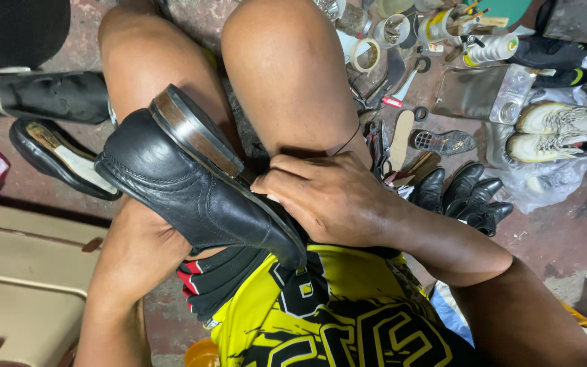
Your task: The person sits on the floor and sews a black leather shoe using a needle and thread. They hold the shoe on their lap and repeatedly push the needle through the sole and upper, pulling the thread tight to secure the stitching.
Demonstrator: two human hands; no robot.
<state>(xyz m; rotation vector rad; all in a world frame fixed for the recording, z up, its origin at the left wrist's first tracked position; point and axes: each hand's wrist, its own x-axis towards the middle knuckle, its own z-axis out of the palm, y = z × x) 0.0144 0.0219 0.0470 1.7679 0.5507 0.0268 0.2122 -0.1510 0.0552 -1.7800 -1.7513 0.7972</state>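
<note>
A black leather shoe (185, 190) lies across my lap between my bare knees, heel up and to the left, with its brown-edged sole (195, 132) facing right. My right hand (324, 200) presses on the sole near the toe, fingers curled over its edge and gripping the shoe. My left hand (147, 238) reaches under the shoe's upper. Only its wrist side shows, and its fingers are hidden by the shoe.
A loose black shoe (59, 158) lies on the floor at the left, next to a beige case (22, 272). To the right are a pair of black dress shoes (467, 197), white sneakers (558, 129), an insole (401, 139), scissors, tape rolls (365, 54) and pots.
</note>
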